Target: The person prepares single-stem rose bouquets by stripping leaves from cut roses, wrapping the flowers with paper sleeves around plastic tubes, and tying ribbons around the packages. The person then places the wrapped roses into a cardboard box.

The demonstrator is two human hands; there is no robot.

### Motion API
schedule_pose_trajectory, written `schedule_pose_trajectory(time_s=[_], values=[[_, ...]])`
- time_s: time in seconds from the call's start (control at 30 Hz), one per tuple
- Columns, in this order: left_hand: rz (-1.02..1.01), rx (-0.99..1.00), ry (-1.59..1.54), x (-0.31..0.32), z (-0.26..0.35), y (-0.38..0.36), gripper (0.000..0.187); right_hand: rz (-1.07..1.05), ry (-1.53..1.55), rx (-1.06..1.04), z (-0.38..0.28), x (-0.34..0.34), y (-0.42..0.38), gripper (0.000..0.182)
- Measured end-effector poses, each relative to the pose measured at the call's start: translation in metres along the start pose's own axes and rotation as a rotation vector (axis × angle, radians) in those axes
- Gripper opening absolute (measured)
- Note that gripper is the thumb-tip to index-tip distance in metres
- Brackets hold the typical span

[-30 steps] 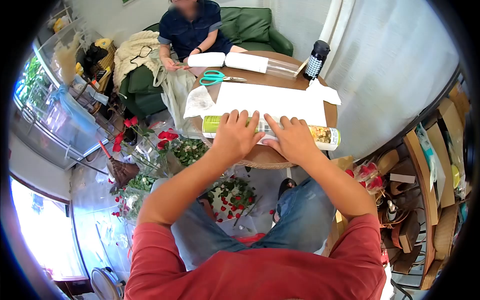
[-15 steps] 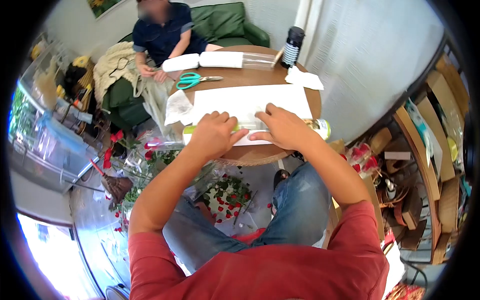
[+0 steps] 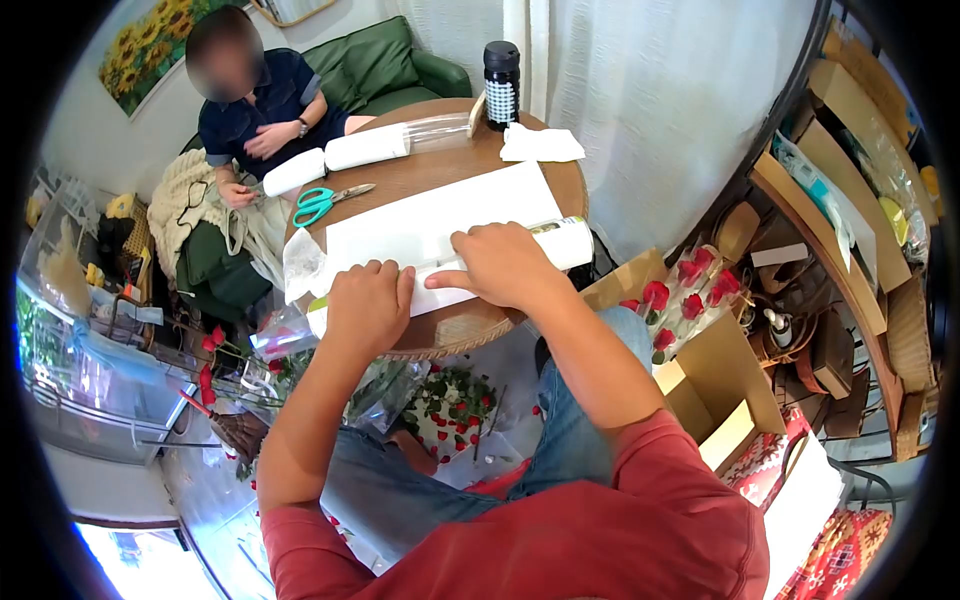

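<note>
Both palms press flat, fingers spread, on a long white paper-wrapped roll: left hand near one end, right hand mid-length; it looks light, crushable; best held mid-length, gently.

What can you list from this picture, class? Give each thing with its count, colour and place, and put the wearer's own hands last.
round table: one, brown wood, centre
white paper sheet: one, spread on the table
roll being wrapped: one, white with a printed end, near table edge, under both hands
scissors: one, teal handles, on the table's far side
white rolls: two, far edge, by the seated person
bottle: one, black, far edge
tissue: one, white, beside the bottle
roses: several, red, sleeved in a box on the right; more on the floor
seated person: one, dark blue shirt, on a green sofa
left hand: flat on the roll
right hand: pressing paper onto the roll
</note>
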State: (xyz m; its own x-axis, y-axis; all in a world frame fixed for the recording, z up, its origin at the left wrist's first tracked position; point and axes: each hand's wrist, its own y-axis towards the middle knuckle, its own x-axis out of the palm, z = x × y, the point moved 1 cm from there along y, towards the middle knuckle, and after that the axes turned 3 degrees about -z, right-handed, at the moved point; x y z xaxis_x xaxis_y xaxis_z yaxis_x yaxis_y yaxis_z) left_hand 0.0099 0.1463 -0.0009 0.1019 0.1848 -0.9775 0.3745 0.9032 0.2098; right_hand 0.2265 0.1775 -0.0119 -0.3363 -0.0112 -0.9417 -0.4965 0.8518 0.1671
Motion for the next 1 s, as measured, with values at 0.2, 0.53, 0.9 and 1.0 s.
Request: schedule_pose_trajectory(time_s=[0.2,0.53,0.9,1.0], values=[[0.042,-0.047,-0.076,0.011,0.007,0.005,0.036,-0.114,0.131,0.063,-0.007,-0.008,0.007,0.067],[-0.145,-0.164,-0.279,0.001,-0.004,0.021,0.046,-0.130,0.027,0.071,-0.007,-0.016,0.013,0.064],[-0.208,-0.192,-0.228,-0.007,0.002,0.023,0.053,-0.218,0.262,0.112,-0.004,-0.030,0.004,0.064],[-0.287,-0.241,-0.319,-0.004,-0.008,0.032,0.048,-0.127,0.318,0.137,0.003,-0.011,0.014,0.057]])
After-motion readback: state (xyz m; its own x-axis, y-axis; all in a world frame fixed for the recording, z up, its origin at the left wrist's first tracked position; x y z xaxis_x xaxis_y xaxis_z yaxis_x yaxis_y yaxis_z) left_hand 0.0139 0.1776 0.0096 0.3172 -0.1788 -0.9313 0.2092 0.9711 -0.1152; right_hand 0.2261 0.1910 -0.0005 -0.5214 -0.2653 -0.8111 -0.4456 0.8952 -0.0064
